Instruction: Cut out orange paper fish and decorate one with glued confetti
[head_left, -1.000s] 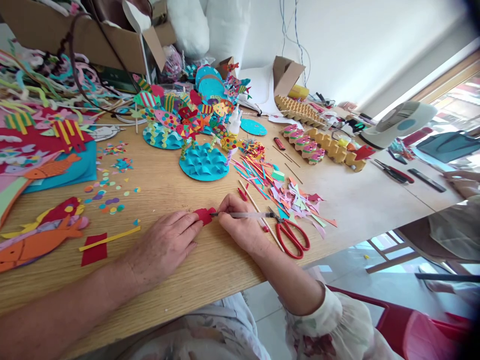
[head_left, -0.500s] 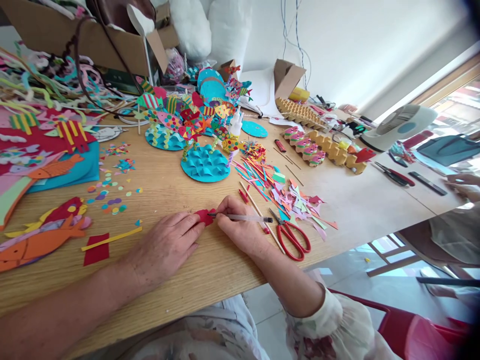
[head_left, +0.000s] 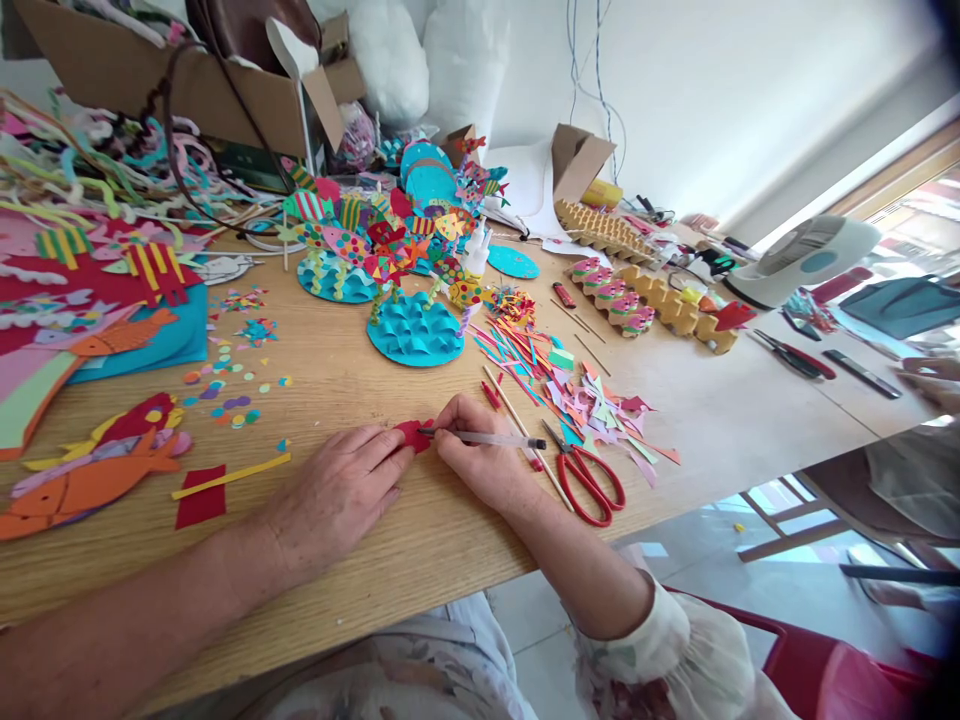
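Note:
My right hand [head_left: 476,440] is closed round a pen [head_left: 499,438] with a clear barrel and a dark end cap. The pen's tip touches a small red paper cutout [head_left: 414,434] on the table. Pressed over the left side of that cutout, the fingers of my left hand [head_left: 349,485] hold it down and hide part of it. Red-handled scissors [head_left: 592,485] lie partly open to the right of my right hand. A thin wooden stick [head_left: 525,430] and a red pen [head_left: 491,394] rest just beyond that hand. Left of my left hand, a yellow strip [head_left: 247,474] crosses a red paper square [head_left: 201,498].
Blue ruffled bases with paper fish [head_left: 416,330] stand mid-table. Paper scraps [head_left: 592,400] spread to the right. Orange fish cutouts [head_left: 90,490] and coloured dots [head_left: 232,403] lie left. Egg-carton pieces [head_left: 667,305] and a white fan [head_left: 810,260] are further back. Another person's hand [head_left: 930,375] shows at far right.
The view has shifted slightly, so everything sits a little further right. Both hands keep their hold, and the pen stays on the red cutout.

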